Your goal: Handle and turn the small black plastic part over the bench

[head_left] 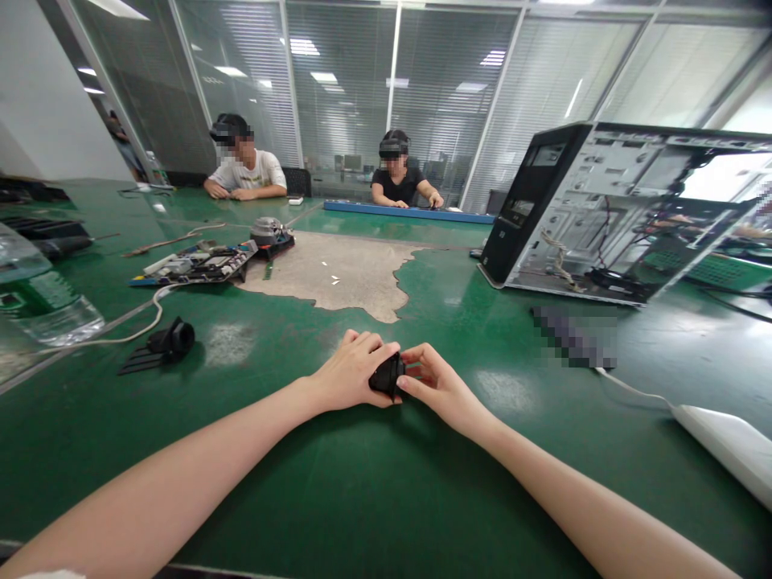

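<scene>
Between my two hands, just above the green table, is a small black round plastic part (387,376); its exact kind does not show. My left hand (350,370) wraps round it from the left, thumb and fingers closed on its side. From the right, my right hand (437,386) pinches its edge with thumb and fingertips. Another black plastic part (172,341), with a round collar and flat slats, lies left of my left hand. Beyond it rests a circuit board (202,264) beside a metal-topped cooler or fan (271,233).
An opened computer case (603,217) stands at the right. A white power bank (724,446) with a cable and a blurred-out dark object (570,336) lie before it. At the left is a water bottle (45,293). Two people (256,173) sit across the green table (338,490).
</scene>
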`<state>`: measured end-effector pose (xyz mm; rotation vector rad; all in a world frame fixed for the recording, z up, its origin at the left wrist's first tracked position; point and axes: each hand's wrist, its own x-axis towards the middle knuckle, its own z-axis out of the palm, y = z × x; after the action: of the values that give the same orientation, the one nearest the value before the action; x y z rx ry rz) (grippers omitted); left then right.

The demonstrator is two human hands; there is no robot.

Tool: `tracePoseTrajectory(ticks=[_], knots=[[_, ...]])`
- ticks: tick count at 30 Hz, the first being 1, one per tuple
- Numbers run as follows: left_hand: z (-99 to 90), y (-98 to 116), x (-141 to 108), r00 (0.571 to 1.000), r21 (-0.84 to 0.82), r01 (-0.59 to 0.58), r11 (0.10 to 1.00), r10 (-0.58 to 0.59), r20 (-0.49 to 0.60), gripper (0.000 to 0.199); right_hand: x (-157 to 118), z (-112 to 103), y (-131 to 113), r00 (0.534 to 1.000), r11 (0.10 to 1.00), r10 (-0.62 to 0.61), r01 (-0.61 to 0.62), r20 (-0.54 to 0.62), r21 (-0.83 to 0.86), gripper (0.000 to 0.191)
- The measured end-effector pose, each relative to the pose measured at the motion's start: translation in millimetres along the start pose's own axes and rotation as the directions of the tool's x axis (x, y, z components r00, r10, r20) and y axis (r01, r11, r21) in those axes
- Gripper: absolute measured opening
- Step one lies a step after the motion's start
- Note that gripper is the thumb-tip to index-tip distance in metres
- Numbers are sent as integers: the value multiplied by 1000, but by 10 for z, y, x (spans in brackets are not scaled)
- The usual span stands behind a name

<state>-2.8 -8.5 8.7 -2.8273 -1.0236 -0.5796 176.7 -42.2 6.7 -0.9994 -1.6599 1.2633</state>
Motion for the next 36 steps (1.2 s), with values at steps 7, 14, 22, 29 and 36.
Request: tracePoseTrajectory(ticks=[7,14,22,29,36], knots=[[0,6,1,1000,-36,26,999,-26,8,62,-30,0,-6,998,999,-44,43,43,14,28],[-6,8,-1,1000,-17,8,1000,-8,4,66,-6,1,-4,1000,1000,-23,23,-14,4,20],[10,-3,-1,1000,-57,28,998,-28,7,63,-33,-3,-17,998,995,-59,62,38,-77,25],[3,3,-1,1000,-48,21,999,-21,-2,64,-19,-3,0,998,996,-57,57,-2,-63,17],[8,0,5,1000,-54,24,998,-24,0,64,-10,-4,16,1000,1000,-18,19,25,-12,22]])
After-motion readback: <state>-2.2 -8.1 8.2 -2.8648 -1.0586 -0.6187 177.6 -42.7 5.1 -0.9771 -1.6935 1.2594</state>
